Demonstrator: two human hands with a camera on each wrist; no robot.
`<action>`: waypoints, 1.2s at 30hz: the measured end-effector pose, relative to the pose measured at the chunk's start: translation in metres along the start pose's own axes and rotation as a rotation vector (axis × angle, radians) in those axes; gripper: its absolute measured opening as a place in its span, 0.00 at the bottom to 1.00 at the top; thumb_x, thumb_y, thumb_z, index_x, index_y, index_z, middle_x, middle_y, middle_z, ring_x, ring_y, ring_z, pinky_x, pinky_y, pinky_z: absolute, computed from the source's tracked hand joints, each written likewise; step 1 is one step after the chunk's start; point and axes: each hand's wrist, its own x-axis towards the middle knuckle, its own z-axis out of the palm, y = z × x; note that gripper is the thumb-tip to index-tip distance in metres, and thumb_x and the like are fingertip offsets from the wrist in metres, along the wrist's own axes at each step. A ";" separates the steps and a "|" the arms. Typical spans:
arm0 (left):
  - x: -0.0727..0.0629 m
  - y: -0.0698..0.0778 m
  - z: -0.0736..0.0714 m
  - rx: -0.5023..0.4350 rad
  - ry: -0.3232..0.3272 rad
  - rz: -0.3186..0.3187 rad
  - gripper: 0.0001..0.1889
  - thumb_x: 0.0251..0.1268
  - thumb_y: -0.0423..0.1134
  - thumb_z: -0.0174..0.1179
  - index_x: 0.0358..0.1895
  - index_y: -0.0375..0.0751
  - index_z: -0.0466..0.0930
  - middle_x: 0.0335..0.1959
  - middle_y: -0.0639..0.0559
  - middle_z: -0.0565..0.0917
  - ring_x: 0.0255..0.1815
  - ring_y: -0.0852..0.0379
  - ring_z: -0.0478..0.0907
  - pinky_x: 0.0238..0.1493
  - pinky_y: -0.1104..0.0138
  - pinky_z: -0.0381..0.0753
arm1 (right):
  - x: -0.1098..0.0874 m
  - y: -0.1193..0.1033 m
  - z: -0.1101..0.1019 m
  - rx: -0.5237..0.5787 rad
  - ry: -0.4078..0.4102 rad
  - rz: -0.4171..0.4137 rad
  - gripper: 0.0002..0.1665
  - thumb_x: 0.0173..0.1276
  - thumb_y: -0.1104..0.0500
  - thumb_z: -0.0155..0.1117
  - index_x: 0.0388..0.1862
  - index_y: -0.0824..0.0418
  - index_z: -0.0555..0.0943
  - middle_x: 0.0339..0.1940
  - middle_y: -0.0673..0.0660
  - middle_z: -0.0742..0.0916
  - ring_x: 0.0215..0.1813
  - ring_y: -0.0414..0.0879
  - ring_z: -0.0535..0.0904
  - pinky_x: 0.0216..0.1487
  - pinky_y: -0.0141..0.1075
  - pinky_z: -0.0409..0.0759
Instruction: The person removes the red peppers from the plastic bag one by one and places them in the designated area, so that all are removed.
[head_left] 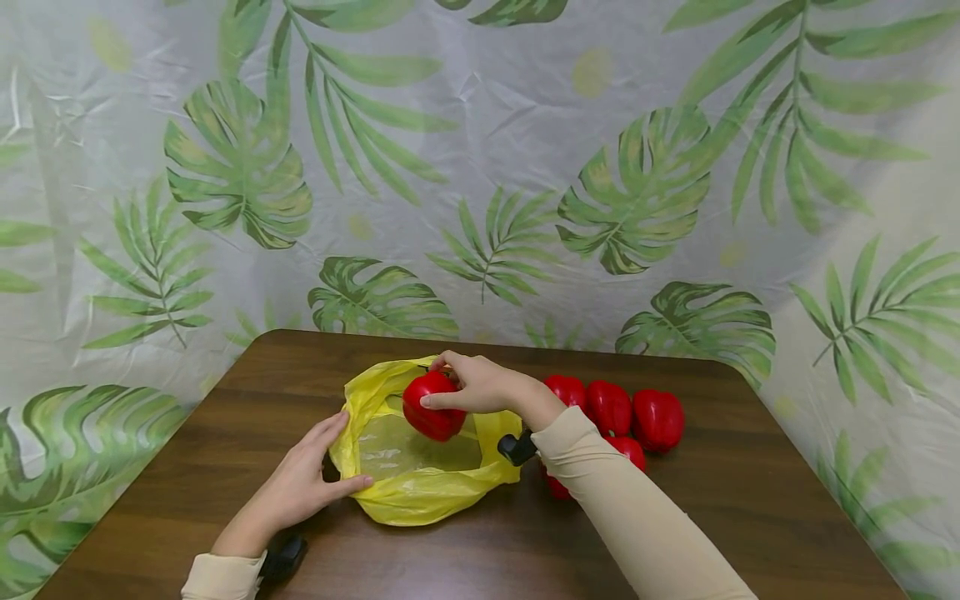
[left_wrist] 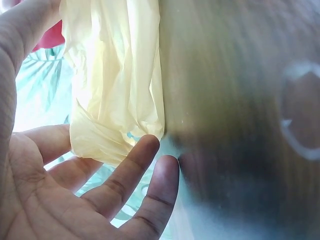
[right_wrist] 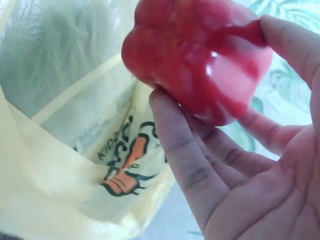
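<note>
A yellow plastic bag [head_left: 423,497] stands on the table with its mouth spread wide. At its left rim is my left hand [head_left: 307,475], thumb and fingers stretched apart and touching the plastic. In the left wrist view, the ring and little fingers [left_wrist: 167,175] are extended, while the other fingertips are hidden behind the bag's side [left_wrist: 117,75]. My right hand [head_left: 480,383] grips a red bell pepper [head_left: 431,408] above the bag's mouth. The right wrist view shows fingers and thumb round the pepper [right_wrist: 200,55], with a printed orange-and-black picture [right_wrist: 127,175] on the bag below.
Several more red bell peppers [head_left: 658,421] sit close together right of the bag, partly hidden by my right forearm. The brown wooden table [head_left: 727,500] has its back edge against a leaf-patterned sheet [head_left: 517,150].
</note>
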 end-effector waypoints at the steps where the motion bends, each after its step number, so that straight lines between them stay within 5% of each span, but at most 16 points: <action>1: 0.000 0.000 0.000 -0.001 0.000 -0.001 0.57 0.61 0.61 0.78 0.83 0.28 0.60 0.83 0.30 0.65 0.80 0.27 0.66 0.74 0.33 0.72 | -0.002 0.000 -0.002 -0.001 0.006 -0.002 0.38 0.77 0.38 0.68 0.76 0.55 0.71 0.66 0.58 0.87 0.63 0.50 0.84 0.64 0.44 0.86; 14: 0.000 0.000 0.000 0.001 -0.003 -0.002 0.57 0.61 0.61 0.77 0.83 0.29 0.60 0.83 0.30 0.65 0.80 0.26 0.66 0.73 0.33 0.72 | -0.033 0.004 -0.019 0.047 0.059 -0.019 0.39 0.77 0.36 0.65 0.78 0.51 0.69 0.66 0.57 0.86 0.61 0.50 0.85 0.60 0.45 0.87; 23: -0.001 0.000 0.001 0.003 -0.009 -0.007 0.58 0.61 0.62 0.77 0.84 0.30 0.59 0.83 0.30 0.64 0.80 0.26 0.66 0.73 0.32 0.72 | -0.055 0.018 -0.029 0.063 0.117 -0.032 0.37 0.76 0.35 0.67 0.75 0.49 0.71 0.51 0.51 0.88 0.41 0.47 0.84 0.45 0.40 0.84; 36: 0.000 -0.001 0.001 0.001 -0.019 -0.021 0.58 0.61 0.61 0.77 0.84 0.30 0.59 0.83 0.30 0.64 0.81 0.26 0.65 0.73 0.32 0.71 | -0.090 0.036 -0.035 0.108 0.170 0.001 0.36 0.76 0.36 0.67 0.74 0.51 0.72 0.56 0.52 0.88 0.50 0.48 0.86 0.52 0.42 0.86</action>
